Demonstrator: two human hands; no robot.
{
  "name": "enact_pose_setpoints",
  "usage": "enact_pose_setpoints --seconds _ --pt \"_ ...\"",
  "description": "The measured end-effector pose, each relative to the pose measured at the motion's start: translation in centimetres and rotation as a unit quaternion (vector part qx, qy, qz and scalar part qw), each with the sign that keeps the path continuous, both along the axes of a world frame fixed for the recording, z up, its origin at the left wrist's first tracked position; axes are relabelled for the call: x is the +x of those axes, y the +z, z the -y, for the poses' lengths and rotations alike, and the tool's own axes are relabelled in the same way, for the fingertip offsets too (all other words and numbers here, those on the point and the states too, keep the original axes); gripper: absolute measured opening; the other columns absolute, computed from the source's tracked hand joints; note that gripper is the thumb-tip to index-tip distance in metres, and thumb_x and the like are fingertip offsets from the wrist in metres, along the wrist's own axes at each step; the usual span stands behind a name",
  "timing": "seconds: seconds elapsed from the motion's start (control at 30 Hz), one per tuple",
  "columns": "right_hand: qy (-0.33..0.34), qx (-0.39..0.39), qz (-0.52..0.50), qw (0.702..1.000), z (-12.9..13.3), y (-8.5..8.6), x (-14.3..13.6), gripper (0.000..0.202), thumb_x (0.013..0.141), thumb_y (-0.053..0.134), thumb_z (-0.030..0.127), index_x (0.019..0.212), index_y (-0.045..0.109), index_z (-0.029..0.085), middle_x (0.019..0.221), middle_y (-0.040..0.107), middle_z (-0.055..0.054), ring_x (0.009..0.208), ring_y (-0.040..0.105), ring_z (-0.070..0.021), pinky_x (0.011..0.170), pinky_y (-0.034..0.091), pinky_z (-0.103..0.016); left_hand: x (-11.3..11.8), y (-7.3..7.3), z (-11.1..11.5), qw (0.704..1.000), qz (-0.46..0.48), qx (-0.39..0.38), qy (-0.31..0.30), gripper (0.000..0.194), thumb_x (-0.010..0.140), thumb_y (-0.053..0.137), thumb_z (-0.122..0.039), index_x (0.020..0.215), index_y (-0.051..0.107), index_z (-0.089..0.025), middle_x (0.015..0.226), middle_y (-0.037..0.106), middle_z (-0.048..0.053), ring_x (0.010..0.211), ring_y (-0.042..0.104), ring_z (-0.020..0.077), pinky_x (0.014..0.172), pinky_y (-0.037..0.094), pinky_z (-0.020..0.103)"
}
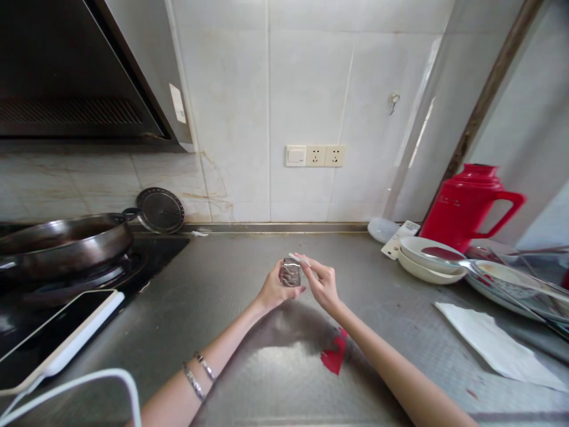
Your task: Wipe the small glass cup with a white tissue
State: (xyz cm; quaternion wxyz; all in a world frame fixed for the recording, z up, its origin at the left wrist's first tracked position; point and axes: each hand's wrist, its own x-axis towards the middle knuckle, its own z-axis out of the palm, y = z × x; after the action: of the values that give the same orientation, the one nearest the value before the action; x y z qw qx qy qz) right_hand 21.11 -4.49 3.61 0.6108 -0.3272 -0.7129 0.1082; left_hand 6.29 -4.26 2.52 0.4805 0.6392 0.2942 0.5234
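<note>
**Clear square item (291, 273) held above counter (217, 279)**

The left hand (274, 287) is gripping its sides between curled fingers and thumb; the right hand (324, 284) is pinching a white scrap (298, 258) at its upper edge. Rightward, stacked bowls (418, 270) are standing near a red jug (460, 204) (contents hidden); leftward, a pan (75, 249) is sitting on the stove (166, 249).

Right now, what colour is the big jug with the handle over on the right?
The jug is bright red; it shows best in the head view.
</note>
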Motion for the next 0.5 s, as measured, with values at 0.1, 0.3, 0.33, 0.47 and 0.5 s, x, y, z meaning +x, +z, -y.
enact_pose_setpoints --seconds 0.1,0.3,0.33,0.47,0.5 --pt "0.023 0.042 0.024 0.999 0.57 0.22 -0.18 0.027 0.094 0.048 0.031 0.11 0.07 0.027 0.113 0.07 -0.003 0.109 0.064 -0.0243 0.099 0.05 -0.044 0.04 -0.04 -0.2 1.0 -0.007 -0.013 0.014 0.066 0.058 0.083 -0.034 0.111 0.049 -0.014 0.086 0.062 0.003 0.059 0.055 0.0098 0.047 0.047 0.021" --pt "0.026 0.016 0.009 0.999 0.3 0.54 -0.02 0.026 0.093 0.05 0.032 0.106 0.072 0.026 0.11 0.071 -0.004 0.107 0.065 -0.0254 0.099 0.05 -0.045 0.05 0.1 -0.04 1.0 0.006 -0.003 0.0 0.067 0.057 0.083 -0.032 0.113 0.049 -0.014 0.084 0.061 0.002 0.062 0.056 0.0107 0.052 0.048 0.022" --pt "0.015 -0.013 -0.006 1.0 0.17 0.52 -0.03 0.026 0.093 0.05 0.034 0.104 0.073 0.026 0.107 0.072 -0.004 0.106 0.066 -0.0263 0.096 0.052 -0.046 0.03 0.15 0.04 1.0 0.005 0.002 0.0 0.067 0.057 0.083 -0.03 0.113 0.05 -0.014 0.083 0.062 0.002 0.063 0.056 0.0106 0.055 0.048 0.022" --pt "0.001 -0.067 -0.031 0.997 0.08 0.36 -0.17 0.027 0.092 0.052 0.037 0.099 0.075 0.025 0.103 0.073 -0.005 0.101 0.068 -0.0281 0.089 0.056 -0.046 -0.04 0.2 0.13 1.0 -0.003 0.012 0.011 0.068 0.055 0.084 -0.029 0.112 0.052 -0.014 0.086 0.062 0.003 0.07 0.057 0.0121 0.06 0.047 0.022" --pt "0.003 -0.051 -0.029 0.998 0.18 0.33 -0.2 0.026 0.092 0.052 0.037 0.1 0.074 0.025 0.103 0.073 -0.005 0.102 0.068 -0.0278 0.09 0.055 -0.046 -0.05 0.17 0.09 1.0 -0.005 0.005 0.009 0.069 0.055 0.084 -0.031 0.113 0.051 -0.014 0.087 0.062 0.003 0.069 0.057 0.0121 0.058 0.047 0.022"
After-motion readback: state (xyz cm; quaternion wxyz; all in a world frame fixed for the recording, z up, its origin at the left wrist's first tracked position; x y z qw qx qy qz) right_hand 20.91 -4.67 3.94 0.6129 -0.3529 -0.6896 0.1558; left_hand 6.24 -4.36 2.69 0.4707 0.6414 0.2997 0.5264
